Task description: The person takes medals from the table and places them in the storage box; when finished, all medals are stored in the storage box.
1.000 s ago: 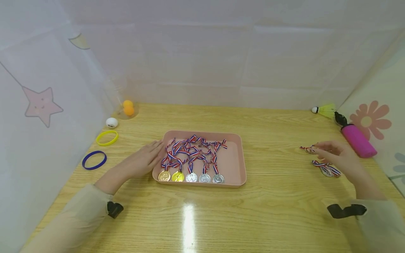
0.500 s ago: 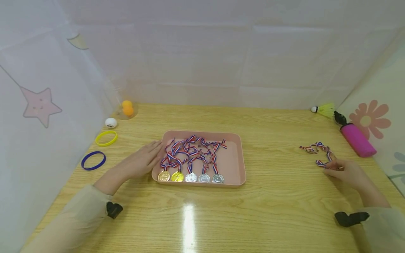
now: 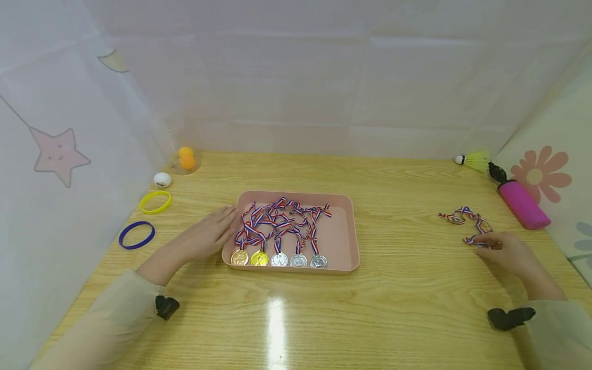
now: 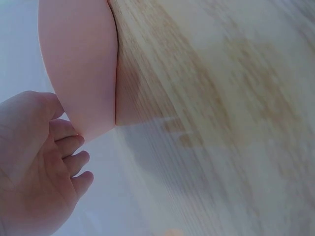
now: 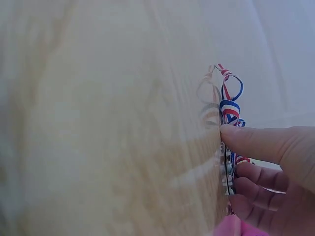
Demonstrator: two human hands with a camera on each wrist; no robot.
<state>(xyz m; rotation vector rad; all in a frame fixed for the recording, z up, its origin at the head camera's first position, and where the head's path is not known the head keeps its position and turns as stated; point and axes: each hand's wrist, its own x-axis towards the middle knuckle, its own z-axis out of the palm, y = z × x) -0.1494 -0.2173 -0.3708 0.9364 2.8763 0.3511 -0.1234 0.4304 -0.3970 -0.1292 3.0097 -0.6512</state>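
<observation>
In the head view a pink tray [image 3: 339,239] holds several medals on red, white and blue ribbons, their discs in a row along the near side. Two gold-coloured discs, such as the gold medal [image 3: 259,258], lie left of silver ones like this silver medal [image 3: 319,261]. My left hand [image 3: 208,234] rests its fairly straight fingers against the tray's left wall. On the right, my right hand [image 3: 506,254] pinches a medal with a tricolour ribbon [image 3: 467,211]. Seen from the right wrist, the thumb is on one side of that medal [image 5: 228,169], fingers on the other; most of the disc is hidden.
Along the left edge lie a blue wristband [image 3: 137,235], a yellow wristband [image 3: 155,202], a white ball [image 3: 162,179] and two orange balls [image 3: 187,158]. A shuttlecock [image 3: 474,160] and a pink hand pump [image 3: 524,205] are at the back right. Cloth walls [image 3: 296,87] enclose the table.
My right hand has moved down from the ribbon's far end to the medal, and the ribbon now lies more spread out. The left hand has stayed at the tray.
</observation>
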